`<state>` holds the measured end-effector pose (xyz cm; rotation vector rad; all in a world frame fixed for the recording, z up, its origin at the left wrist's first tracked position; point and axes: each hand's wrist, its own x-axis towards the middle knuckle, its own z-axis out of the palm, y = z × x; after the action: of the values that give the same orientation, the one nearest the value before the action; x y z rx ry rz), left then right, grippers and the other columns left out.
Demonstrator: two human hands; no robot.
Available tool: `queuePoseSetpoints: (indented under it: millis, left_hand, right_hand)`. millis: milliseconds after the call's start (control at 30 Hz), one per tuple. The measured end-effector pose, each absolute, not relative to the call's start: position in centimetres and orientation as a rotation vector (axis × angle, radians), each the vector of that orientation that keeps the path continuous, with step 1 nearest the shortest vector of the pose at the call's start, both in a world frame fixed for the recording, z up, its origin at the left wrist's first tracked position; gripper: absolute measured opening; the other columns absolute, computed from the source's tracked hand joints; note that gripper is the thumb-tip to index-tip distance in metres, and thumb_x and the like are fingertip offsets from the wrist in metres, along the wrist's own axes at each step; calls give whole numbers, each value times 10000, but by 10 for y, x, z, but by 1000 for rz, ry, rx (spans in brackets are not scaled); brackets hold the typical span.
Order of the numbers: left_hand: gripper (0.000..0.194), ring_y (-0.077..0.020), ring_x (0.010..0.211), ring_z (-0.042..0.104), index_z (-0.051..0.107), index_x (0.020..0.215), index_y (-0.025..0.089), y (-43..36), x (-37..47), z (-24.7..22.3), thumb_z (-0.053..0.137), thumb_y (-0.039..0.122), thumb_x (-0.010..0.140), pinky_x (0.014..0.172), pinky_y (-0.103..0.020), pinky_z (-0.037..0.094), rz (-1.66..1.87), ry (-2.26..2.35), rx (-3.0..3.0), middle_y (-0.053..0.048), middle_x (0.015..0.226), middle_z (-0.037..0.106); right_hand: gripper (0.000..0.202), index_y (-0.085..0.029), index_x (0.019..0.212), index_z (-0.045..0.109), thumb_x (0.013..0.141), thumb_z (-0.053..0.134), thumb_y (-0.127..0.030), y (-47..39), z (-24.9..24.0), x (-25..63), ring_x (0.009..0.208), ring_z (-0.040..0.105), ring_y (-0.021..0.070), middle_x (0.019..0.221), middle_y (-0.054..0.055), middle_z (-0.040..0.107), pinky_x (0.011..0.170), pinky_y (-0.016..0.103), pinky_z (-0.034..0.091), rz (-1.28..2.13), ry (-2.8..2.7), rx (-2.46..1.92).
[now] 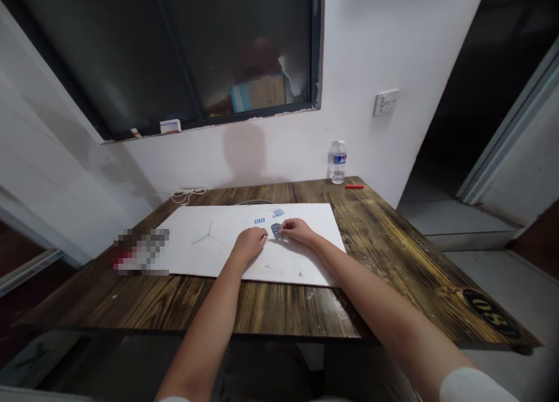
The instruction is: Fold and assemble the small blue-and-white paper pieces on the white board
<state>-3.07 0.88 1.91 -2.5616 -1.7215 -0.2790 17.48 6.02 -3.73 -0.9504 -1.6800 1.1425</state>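
A small dark piece with pale stripes is just above or on a white board; its exact kind is too small to tell. My right hand pinches its right edge between thumb and fingers. Just left of it, my left hand is closed, fingertips pointing toward the piece, and what they hold, if anything, is too small to make out. Beyond the hands lie a small blue-and-white piece and a cluster of blue striped pieces.
The board rests on a dark wooden table. Thin dark strands lie on its left half. Toward the wall are a water bottle, a red pen-like stick and a white cable. A blurred patch covers the left edge.
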Motion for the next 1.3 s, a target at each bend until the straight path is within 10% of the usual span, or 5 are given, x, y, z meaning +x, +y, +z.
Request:
queuePoseSetpoints:
  millis: [667,933,1300]
  left_hand:
    - [368,-236,1004,654,683,1188,237,18,-36,8,523,120,878,847,-318,483,-467,-1898,-2400,-87,1097,722]
    - [283,-234,1036,587,773,853,239,16,-34,16,565,56,795,942,-355,474,-792,-1811,-2322,-64,989,706]
    - [194,-177,865,657,769,906,230,10,-16,9,612,149,827,796,-285,531,-1190,-1753,-2518,-38,920,728]
  right_hand:
    - [398,-157,656,646,593,807,-515,64,-41,174,583,484,125,614,15,605,587,306,378,1158,-1680,-932]
    - [425,-158,655,641,577,815,-539,64,-40,174,581,485,130,612,21,602,589,320,394,1179,-1654,-935]
    - [419,-160,655,643,567,803,-538,62,-36,174,577,471,121,589,1,592,564,278,331,1169,-1620,-939]
